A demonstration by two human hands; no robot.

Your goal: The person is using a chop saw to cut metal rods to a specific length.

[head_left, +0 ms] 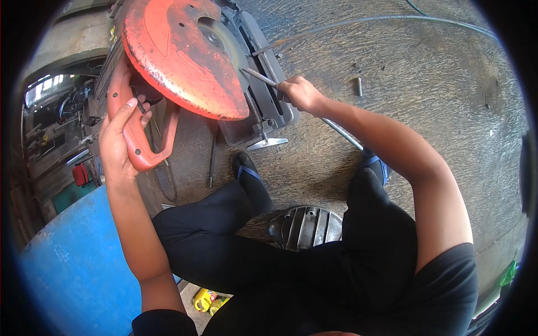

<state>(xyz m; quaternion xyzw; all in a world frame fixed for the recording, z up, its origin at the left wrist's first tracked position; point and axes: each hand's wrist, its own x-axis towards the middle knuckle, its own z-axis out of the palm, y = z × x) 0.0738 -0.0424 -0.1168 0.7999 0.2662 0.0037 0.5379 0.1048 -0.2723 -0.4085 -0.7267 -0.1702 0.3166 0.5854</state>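
Head view: left fingers (146, 118) hold the orange saw handle (144, 159); right fingers (285, 88) grip a metal rod (343, 132) extending both ways.

Orange saw guard (179, 61) cut off at top, disc (228, 46) partly hidden behind it

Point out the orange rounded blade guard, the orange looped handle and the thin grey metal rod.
Orange rounded blade guard (178, 60), head view: its broad face.
Orange looped handle (134, 135), head view: its grip.
Thin grey metal rod (342, 133), head view: its lower length.
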